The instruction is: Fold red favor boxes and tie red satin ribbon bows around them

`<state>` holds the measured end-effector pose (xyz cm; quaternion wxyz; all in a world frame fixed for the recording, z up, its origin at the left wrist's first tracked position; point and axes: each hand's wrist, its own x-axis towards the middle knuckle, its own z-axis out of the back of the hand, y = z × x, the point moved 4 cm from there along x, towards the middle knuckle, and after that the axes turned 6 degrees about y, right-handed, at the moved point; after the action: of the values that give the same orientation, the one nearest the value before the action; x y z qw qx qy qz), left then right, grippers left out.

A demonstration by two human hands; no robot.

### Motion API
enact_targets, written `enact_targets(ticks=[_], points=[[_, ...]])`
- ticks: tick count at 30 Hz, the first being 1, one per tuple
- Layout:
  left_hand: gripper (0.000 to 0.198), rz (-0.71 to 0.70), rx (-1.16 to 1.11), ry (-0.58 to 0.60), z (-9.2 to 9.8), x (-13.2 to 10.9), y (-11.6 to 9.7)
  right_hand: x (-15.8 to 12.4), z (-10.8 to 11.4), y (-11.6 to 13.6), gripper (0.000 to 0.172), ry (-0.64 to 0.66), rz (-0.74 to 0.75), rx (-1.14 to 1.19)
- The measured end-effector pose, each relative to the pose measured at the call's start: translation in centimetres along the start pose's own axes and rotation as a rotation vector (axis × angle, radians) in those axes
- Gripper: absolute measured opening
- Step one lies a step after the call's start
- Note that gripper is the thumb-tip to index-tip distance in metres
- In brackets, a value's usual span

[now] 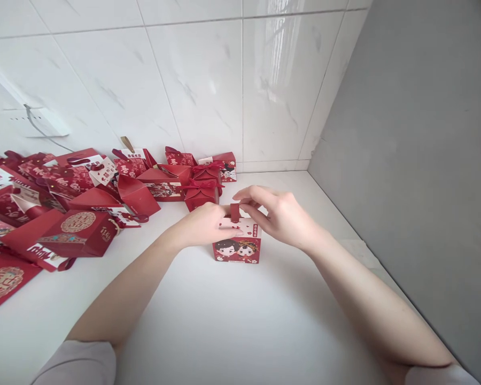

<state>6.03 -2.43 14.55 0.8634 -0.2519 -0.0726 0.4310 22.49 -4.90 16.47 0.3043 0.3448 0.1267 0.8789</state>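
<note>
A small red and white gift box [237,250] with two cartoon figures on its front stands upright on the white table. From its top rises a dark red ribbon loop [234,213]. My left hand [206,224] grips the upper left of the box, thumb across the white sloped top and fingers partly hidden behind. Fingers bent in a pinch, my right hand [278,216] is closed at the ribbon loop, on its right side. The fingertips' exact hold on the ribbon is partly hidden.
Many red gift boxes crowd the left, among them one with a round gold emblem [80,227] and bow-tied boxes [202,192] behind my left hand. A tiled wall [200,80] stands at the back, a grey panel [417,139] at right. A cable [44,131] hangs from the socket.
</note>
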Motion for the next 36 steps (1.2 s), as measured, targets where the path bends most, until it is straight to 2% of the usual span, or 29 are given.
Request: enact_targets(ticks=[3,8,13,20,26,29,31,32,34,36], points=[[0.024,-0.032,-0.027,-0.073,1.1,-0.6,-0.4,0.0,-0.1,-0.4,0.017,0.002,-0.086,0.005],[0.017,-0.013,0.119,-0.172,2.2,-1.5,-0.5,-0.3,-0.1,-0.7,0.015,0.207,-0.142,-0.061],[0.019,-0.029,0.231,-0.155,1.6,-1.4,-0.7,-0.3,-1.1,-0.7,0.010,0.290,-0.138,-0.147],[0.033,-0.101,0.359,-0.108,1.1,-0.9,-0.7,0.0,-1.9,-1.0,0.022,0.277,-0.093,-0.147],[0.031,-0.126,0.254,-0.092,1.7,-0.8,-0.2,0.2,-1.9,-1.5,0.015,0.307,-0.018,-0.166],[0.027,-0.105,0.080,-0.165,1.9,-0.1,1.0,0.4,-1.7,-2.6,0.013,0.219,-0.078,-0.102],[0.026,-0.134,-0.127,-0.314,1.6,0.8,2.4,0.5,-2.0,-4.0,0.015,0.077,-0.112,0.019],[0.034,-0.154,-0.244,-0.405,1.1,1.4,3.3,0.5,-2.3,-4.9,0.018,-0.007,-0.118,0.105],[0.048,-0.148,-0.471,-0.508,-0.9,2.6,5.4,0.1,-3.4,-7.3,0.033,-0.199,-0.176,0.271],[0.056,-0.093,-0.611,-0.511,-3.6,4.0,7.4,-0.6,-5.0,-10.2,0.049,-0.338,-0.295,0.405]])
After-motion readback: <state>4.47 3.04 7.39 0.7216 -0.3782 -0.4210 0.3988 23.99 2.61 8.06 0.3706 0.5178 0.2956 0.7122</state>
